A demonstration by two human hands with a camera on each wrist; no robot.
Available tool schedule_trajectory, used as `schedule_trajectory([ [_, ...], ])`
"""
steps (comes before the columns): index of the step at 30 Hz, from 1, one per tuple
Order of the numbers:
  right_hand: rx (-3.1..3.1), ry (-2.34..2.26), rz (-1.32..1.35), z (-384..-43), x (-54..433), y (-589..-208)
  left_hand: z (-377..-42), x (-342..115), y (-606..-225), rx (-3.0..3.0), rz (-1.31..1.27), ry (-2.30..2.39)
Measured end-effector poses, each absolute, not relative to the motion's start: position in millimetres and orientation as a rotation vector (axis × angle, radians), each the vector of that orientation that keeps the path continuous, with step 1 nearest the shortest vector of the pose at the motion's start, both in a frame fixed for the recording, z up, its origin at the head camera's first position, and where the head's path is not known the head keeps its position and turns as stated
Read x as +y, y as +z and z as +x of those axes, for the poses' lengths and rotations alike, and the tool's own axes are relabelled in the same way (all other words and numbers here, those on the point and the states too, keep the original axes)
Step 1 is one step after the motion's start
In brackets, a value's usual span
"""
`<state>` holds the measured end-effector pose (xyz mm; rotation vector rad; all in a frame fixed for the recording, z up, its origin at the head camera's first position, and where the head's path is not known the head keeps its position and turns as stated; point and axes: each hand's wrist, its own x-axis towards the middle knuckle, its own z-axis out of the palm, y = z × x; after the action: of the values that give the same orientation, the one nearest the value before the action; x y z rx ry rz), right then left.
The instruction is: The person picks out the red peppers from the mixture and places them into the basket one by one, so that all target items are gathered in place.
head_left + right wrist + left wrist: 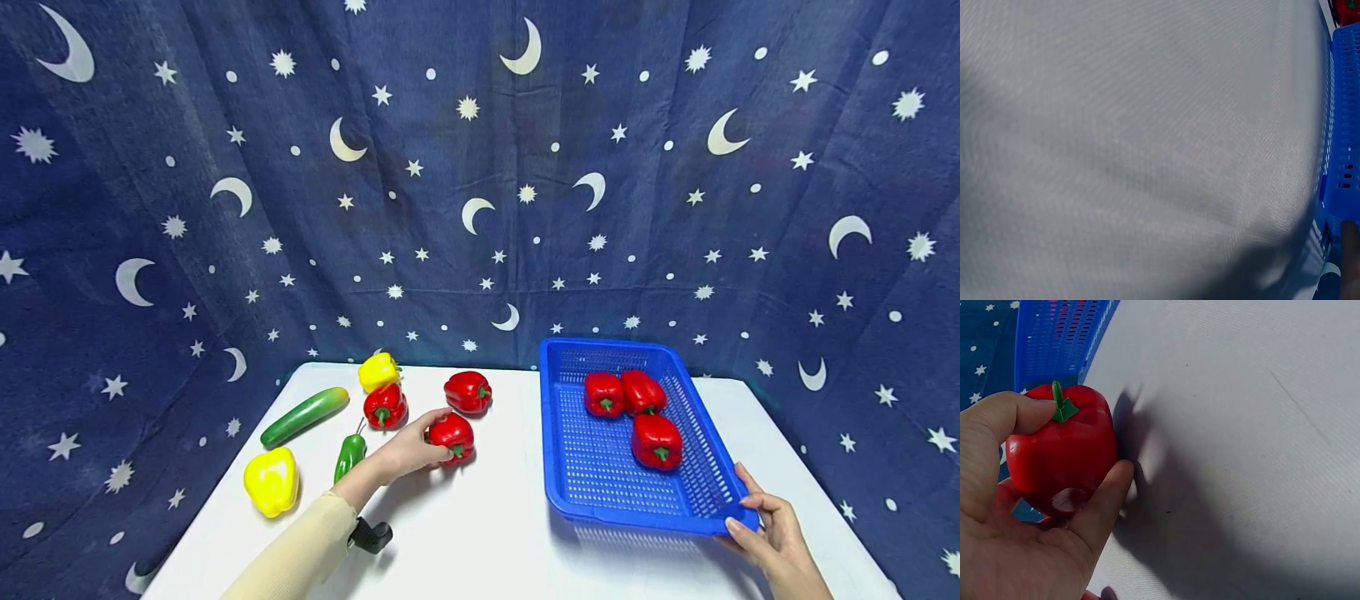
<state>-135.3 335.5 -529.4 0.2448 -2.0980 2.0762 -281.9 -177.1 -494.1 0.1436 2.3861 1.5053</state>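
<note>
Left grip [412, 450]: I pinch one pepper [454, 437].
Right grip [776, 533]: I pinch the basket [551, 433] corner.
Inside: three red peppers [657, 442].

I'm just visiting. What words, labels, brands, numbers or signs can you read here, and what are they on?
There are none to read.
The red pepper in the left hand, the blue basket and the white tabletop show no lettering.
The blue curtain has only moons, stars and dots.
</note>
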Motion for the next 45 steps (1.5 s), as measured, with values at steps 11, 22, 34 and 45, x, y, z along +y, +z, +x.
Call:
schedule_trajectory([
  [11,-2.038,2.123,0.293,-135,339,-533,-285,-173,-483,2.405,0.222,1.565],
  [22,-1.968,2.133,0.376,-135,340,-535,-286,-138,-444,2.370,0.444,1.663],
  [34,-1.973,2.159,0.287,-136,339,-537,-290,-100,-417,2.288,0.507,1.767],
  [45,-2.079,2.126,0.180,-134,336,-532,-291,-73,-404,2.236,0.573,1.776],
])
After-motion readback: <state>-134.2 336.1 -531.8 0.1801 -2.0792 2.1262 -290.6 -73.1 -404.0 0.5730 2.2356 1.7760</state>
